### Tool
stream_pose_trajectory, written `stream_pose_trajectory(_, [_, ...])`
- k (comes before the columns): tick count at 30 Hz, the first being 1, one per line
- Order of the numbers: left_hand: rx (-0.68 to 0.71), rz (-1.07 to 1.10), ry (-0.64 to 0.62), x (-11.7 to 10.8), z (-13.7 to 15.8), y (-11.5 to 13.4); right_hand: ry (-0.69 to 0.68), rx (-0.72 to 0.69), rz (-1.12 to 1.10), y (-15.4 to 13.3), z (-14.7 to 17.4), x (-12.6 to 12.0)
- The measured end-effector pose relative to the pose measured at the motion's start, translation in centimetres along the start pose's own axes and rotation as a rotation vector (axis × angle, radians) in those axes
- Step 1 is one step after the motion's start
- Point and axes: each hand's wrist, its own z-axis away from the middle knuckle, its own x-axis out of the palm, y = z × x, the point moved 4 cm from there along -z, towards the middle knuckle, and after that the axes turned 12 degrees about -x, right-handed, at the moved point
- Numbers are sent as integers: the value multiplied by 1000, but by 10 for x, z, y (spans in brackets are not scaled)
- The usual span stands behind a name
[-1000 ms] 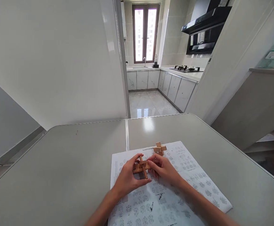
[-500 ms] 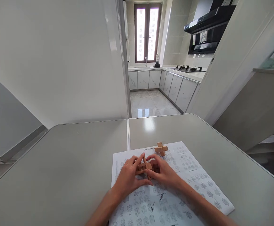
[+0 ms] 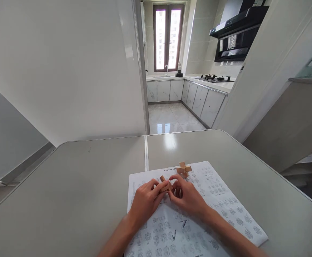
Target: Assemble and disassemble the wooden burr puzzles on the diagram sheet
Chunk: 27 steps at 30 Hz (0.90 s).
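Observation:
Between my hands, above the printed sheet (image 3: 196,232), is a small cluster of wooden puzzle pieces (image 3: 166,186). Its far end sticks up past my fingers, and the rest is partly hidden by them. My left hand (image 3: 145,197) grips the pieces from the left, thumb and forefinger pinched on them. From the right, my right hand (image 3: 189,196) pinches the same cluster with curled fingers. A cross-shaped wooden burr puzzle (image 3: 183,169) rests on the top edge of the sheet, just beyond my right hand and apart from it.
The sheet carries rows of small diagrams and two dark pen ticks. It lies on a grey table (image 3: 64,192) with a pale seam (image 3: 146,153) across its far half. Behind the table, a doorway opens on a kitchen with white cabinets (image 3: 163,90) and a gas hob (image 3: 214,77).
My fingers have closed in around the wooden pieces, and the cluster has turned and looks more compact. My left thumb has drawn up to it. The burr puzzle has stayed put.

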Motion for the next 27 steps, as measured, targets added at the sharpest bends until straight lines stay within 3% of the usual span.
stream_pose_trajectory(9, [12,-19,56,-5,1,2,30,-263,340,-2,7,4])
stream_pose_trajectory(15, [-92,3,36,-6,0,1,63,-210,344,4,5,1])
stream_pose_trajectory(21, [-390,301,94,-12,-6,-10,64,1,164,8,1,-5])
stream_pose_trajectory(24, [-591,527,93,-12,-8,-16,-47,-12,138,5,0,-1])
stream_pose_trajectory(27, [-707,688,47,-10,-8,-19,-101,-70,184,2,1,2])
